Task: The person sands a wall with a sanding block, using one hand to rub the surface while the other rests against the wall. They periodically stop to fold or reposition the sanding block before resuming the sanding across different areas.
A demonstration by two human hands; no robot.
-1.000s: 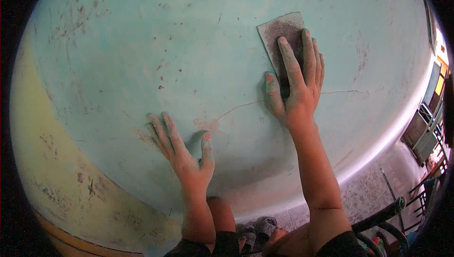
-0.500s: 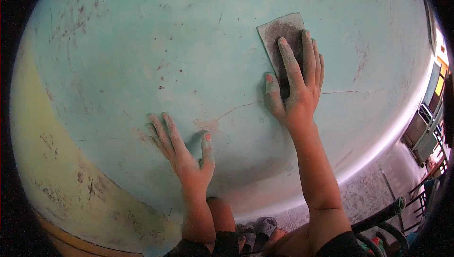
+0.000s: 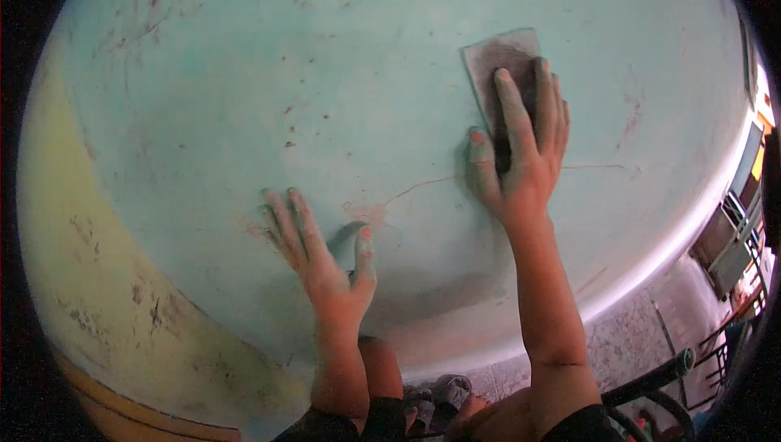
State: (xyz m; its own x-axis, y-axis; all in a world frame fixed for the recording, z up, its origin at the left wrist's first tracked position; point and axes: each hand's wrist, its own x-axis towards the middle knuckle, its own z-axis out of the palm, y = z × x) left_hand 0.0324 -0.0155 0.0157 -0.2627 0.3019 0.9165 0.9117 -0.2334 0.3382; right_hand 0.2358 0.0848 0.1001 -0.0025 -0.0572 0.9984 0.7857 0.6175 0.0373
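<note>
two bare hands, both coated with pale dust, at one green wall (image 3: 390,100). the right hand (image 3: 525,157) lies over one grey sheet (image 3: 506,52) with a dark middle; this sheet is flat against the wall, nearer the wall's right edge than its left. its four long fingers are stretched out, the first apart from the other three, which lie close together; the thumb stands off beyond the sheet's left edge. the left hand (image 3: 325,271), holding nothing, rests on the wall nearer its lower edge, long fingers extended and thumb well apart; whether that thumb touches the surface cannot be told. one long thin crack (image 3: 419,188) runs between the hands and passes behind the right. one yellow band (image 3: 81,239), darkly stained, borders the wall's left edge; one floor (image 3: 626,336) shows beyond its lower edge.
</note>
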